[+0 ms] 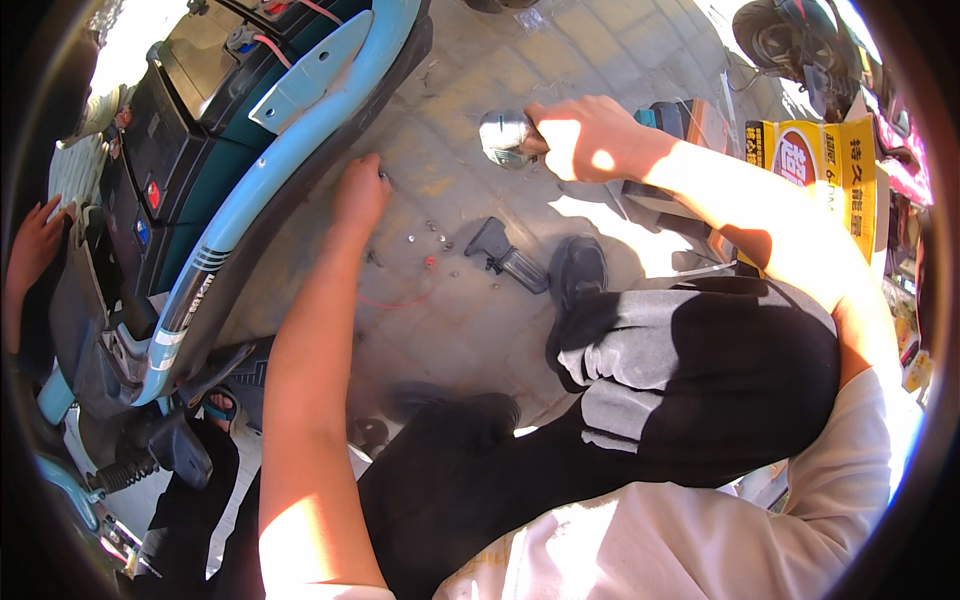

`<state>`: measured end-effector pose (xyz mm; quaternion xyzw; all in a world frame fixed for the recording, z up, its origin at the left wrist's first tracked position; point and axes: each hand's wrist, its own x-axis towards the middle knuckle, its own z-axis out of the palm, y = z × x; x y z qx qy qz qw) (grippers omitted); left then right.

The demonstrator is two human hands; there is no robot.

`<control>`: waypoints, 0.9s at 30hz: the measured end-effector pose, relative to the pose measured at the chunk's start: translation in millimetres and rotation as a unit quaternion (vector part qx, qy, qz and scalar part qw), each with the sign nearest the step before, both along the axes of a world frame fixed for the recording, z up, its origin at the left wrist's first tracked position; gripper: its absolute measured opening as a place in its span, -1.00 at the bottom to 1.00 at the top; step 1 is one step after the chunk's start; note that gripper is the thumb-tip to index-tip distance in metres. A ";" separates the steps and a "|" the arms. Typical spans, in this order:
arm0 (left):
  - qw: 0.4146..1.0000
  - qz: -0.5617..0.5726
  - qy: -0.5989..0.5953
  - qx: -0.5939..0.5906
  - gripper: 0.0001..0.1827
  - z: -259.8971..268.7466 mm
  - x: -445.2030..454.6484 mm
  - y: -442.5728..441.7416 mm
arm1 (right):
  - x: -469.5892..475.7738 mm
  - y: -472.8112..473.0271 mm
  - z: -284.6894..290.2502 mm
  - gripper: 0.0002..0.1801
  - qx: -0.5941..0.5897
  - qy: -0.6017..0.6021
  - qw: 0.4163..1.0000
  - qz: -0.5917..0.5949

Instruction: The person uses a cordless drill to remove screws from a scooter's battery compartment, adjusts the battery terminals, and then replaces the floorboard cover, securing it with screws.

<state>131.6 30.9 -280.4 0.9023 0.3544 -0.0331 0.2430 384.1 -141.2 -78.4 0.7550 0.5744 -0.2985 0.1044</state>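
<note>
My right hand (pixel 589 142) is closed around a shiny, rounded, silvery thing (pixel 508 139), held over the paved ground; its kind is unclear. My left hand (pixel 364 193) is curled beside the light blue tube frame (pixel 255 176) of a vehicle, and a small dark end shows at its fingers. Most of what it holds is hidden. On the ground between my hands and feet lie several small nuts or bolts (pixel 412 238) and a red wire (pixel 397 304) with a red terminal (pixel 430 261). A black plastic part (pixel 510 255) rests close to my shoe (pixel 581 262).
Dark green and black batteries (pixel 172 187) sit behind the blue tube. Another person's hand (pixel 37 240) and sandalled foot (pixel 220 403) are at the left. On the right stand a yellow cardboard box (pixel 855 187) bearing writing and, farther off, a motorcycle wheel (pixel 772 41).
</note>
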 end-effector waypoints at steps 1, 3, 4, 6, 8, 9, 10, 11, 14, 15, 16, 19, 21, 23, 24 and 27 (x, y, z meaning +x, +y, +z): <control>1.000 -0.006 0.018 -0.008 -0.72 -0.6 0.1 3.2 | 0.2 -1.0 -0.9 -0.73 0.006 0.005 1.000 0.000; 0.989 0.059 0.013 -0.136 -0.79 6.8 2.5 2.8 | 2.7 -5.3 -0.6 -0.74 0.014 0.007 1.000 -0.008; 0.958 0.129 -0.009 -0.254 -0.83 15.4 3.6 1.2 | 5.0 -8.2 0.0 -0.74 0.018 0.007 1.000 -0.013; 0.828 0.268 -0.078 -0.487 -0.89 32.2 -15.7 -0.2 | 6.2 -3.8 -7.4 -0.74 0.024 0.024 0.999 0.002; 0.599 0.352 -0.183 -0.695 -0.91 47.1 -37.4 -9.3 | 7.8 -9.5 -3.8 -0.75 0.027 0.030 0.999 -0.003; 0.584 0.357 -0.189 -0.705 -0.90 51.0 -50.2 -18.9 | 8.6 -8.5 -3.0 -0.74 0.029 0.038 0.999 -0.003; 0.570 0.358 -0.194 -0.714 -0.89 54.3 -58.1 -31.2 | 10.4 -10.1 -2.1 -0.74 0.031 0.044 0.999 -0.006; 0.555 0.360 -0.200 -0.723 -0.87 56.6 -64.0 -42.4 | 12.7 -14.4 -0.4 -0.75 0.043 0.055 0.998 -0.003; 0.555 0.370 -0.184 -0.722 -0.89 69.2 -72.2 -70.5 | 13.0 -16.5 12.3 -0.76 0.056 0.082 0.995 -0.011; 0.557 0.367 -0.194 -0.719 -0.89 71.2 -73.9 -77.9 | 10.0 -14.9 19.2 -0.73 0.066 0.140 0.988 -0.025; 0.560 0.364 -0.206 -0.715 -0.89 72.6 -76.1 -83.9 | 6.7 -11.9 25.6 -0.70 0.076 0.198 0.976 -0.038; 0.555 0.370 -0.230 -0.709 -0.86 77.3 -79.9 -92.0 | -16.3 0.0 54.4 -0.70 0.012 0.259 0.959 -0.119; 0.550 0.379 -0.237 -0.706 -0.83 80.2 -79.1 -92.3 | -30.6 -3.6 61.2 -0.70 0.017 0.311 0.932 -0.184; 0.547 0.392 -0.239 -0.700 -0.80 83.1 -78.3 -91.4 | -43.1 -0.5 70.3 -0.53 -0.025 0.253 0.951 -0.175; 0.541 0.400 -0.249 -0.697 -0.80 83.1 -77.6 -92.0 | -44.8 -2.3 70.4 -0.50 -0.023 0.263 0.951 -0.164; 0.509 0.426 -0.276 -0.696 -0.79 82.4 -77.0 -91.6 | -46.4 -8.9 56.0 -0.49 -0.002 0.267 0.954 -0.136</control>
